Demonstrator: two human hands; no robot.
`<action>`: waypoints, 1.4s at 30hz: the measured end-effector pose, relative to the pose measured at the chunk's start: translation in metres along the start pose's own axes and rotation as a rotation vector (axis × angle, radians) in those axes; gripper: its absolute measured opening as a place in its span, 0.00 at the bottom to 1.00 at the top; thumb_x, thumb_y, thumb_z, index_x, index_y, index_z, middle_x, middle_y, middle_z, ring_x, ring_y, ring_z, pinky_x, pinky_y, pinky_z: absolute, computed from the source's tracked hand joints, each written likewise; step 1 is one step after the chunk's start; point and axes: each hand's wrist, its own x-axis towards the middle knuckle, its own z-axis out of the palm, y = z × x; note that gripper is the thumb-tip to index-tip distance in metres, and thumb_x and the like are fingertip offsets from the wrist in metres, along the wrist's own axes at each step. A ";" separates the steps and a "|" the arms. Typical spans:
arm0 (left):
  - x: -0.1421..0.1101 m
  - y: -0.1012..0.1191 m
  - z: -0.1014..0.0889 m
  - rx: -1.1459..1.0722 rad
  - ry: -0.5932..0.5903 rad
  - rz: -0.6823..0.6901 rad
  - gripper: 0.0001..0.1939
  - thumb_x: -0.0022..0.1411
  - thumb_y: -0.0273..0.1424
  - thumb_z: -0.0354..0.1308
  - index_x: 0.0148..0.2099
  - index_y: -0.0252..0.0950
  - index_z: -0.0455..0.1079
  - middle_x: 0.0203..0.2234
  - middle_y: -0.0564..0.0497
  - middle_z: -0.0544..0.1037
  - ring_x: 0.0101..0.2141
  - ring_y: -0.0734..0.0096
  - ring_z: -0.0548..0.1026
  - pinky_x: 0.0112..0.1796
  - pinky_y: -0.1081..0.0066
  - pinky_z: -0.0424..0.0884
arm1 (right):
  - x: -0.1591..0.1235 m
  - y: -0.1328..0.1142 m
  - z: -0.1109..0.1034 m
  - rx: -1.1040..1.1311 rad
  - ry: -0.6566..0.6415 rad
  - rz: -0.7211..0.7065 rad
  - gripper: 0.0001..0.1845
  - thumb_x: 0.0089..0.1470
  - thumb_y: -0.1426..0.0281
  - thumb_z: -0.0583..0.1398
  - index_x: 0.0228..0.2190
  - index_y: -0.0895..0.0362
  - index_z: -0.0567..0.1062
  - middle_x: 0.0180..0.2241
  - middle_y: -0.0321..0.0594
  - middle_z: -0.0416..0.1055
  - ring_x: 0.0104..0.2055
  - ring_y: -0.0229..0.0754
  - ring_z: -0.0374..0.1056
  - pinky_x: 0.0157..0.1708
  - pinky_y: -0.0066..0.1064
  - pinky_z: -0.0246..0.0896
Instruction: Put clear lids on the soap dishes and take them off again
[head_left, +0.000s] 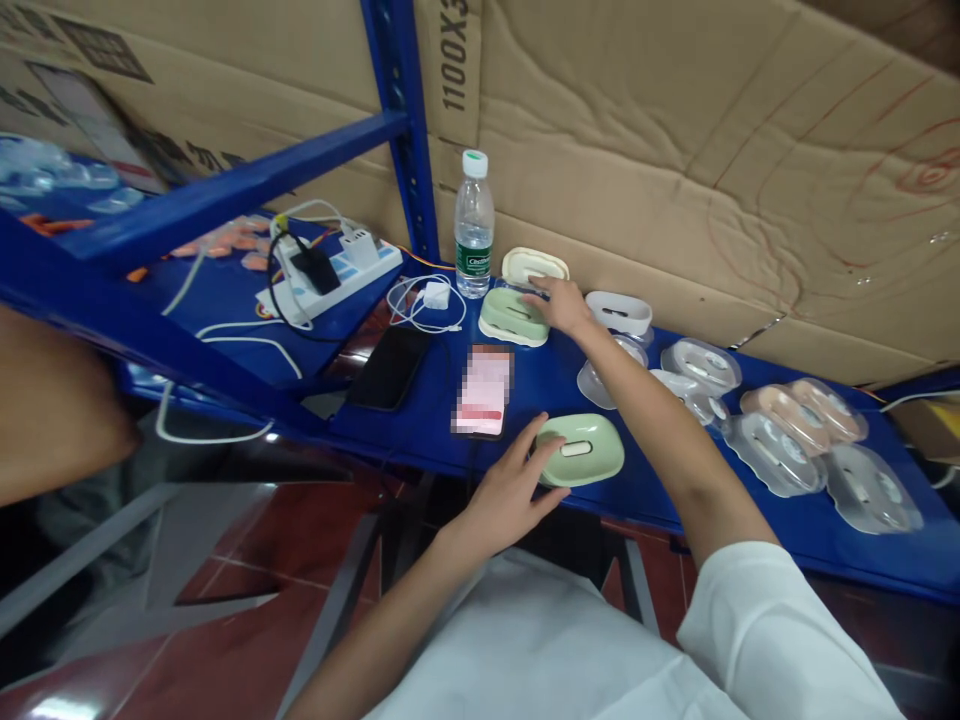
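A light green oval soap dish (604,462) with a slot in its middle is at the front edge of the blue table. My left hand (504,492) grips its left end, thumb along the near side and a fingertip over the inside. Farther back, my right hand (564,304) reaches over with its fingers apart. Its fingertips are at a cream soap dish (517,262) and at the right end of another green dish (504,310). That green dish sits on a cream scalloped piece. Whether the right fingertips touch either dish, I cannot tell.
A phone with a lit screen (484,390) and a dark phone (390,368) lie left of the dishes. Behind stand a water bottle (474,225) and a white charger (436,295). White (619,312), clear and peach dishes (787,415) line the right. A blue post (401,130) rises at left.
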 end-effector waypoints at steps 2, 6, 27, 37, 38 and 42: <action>0.000 -0.001 0.000 -0.011 0.007 0.005 0.32 0.72 0.34 0.64 0.73 0.44 0.59 0.77 0.38 0.55 0.75 0.49 0.60 0.69 0.50 0.67 | -0.013 -0.003 -0.011 0.005 0.043 -0.019 0.28 0.69 0.59 0.62 0.66 0.57 0.74 0.67 0.50 0.71 0.70 0.56 0.67 0.72 0.50 0.58; -0.001 -0.001 0.001 -0.030 0.044 0.000 0.38 0.71 0.32 0.65 0.76 0.48 0.51 0.77 0.38 0.52 0.75 0.48 0.59 0.67 0.50 0.70 | -0.080 -0.007 -0.037 0.056 0.192 -0.145 0.28 0.70 0.59 0.60 0.67 0.53 0.73 0.69 0.48 0.68 0.72 0.55 0.63 0.73 0.52 0.56; 0.001 -0.001 0.002 -0.047 0.100 0.024 0.44 0.69 0.30 0.67 0.77 0.45 0.45 0.74 0.38 0.61 0.72 0.51 0.64 0.70 0.51 0.65 | -0.339 0.002 -0.003 0.264 0.462 0.013 0.35 0.66 0.65 0.66 0.70 0.35 0.67 0.71 0.37 0.65 0.75 0.57 0.60 0.72 0.61 0.60; 0.000 -0.003 0.002 -0.048 0.082 0.011 0.45 0.70 0.33 0.66 0.78 0.46 0.44 0.74 0.39 0.60 0.72 0.50 0.64 0.70 0.50 0.64 | -0.338 -0.022 0.005 0.247 0.270 -0.095 0.40 0.67 0.69 0.64 0.71 0.28 0.61 0.75 0.30 0.56 0.78 0.59 0.52 0.74 0.66 0.57; 0.000 -0.002 0.001 -0.048 0.082 0.011 0.44 0.70 0.33 0.66 0.78 0.46 0.44 0.74 0.39 0.60 0.73 0.50 0.63 0.71 0.50 0.64 | -0.338 -0.022 0.003 0.245 0.259 -0.096 0.39 0.67 0.68 0.64 0.71 0.28 0.61 0.75 0.30 0.56 0.78 0.59 0.52 0.74 0.65 0.57; 0.001 0.000 0.000 -0.050 0.079 0.000 0.42 0.71 0.34 0.65 0.77 0.47 0.47 0.75 0.40 0.58 0.73 0.50 0.61 0.71 0.48 0.64 | -0.335 -0.016 -0.004 0.237 0.194 -0.103 0.36 0.68 0.66 0.64 0.70 0.28 0.63 0.74 0.30 0.58 0.77 0.58 0.55 0.73 0.63 0.60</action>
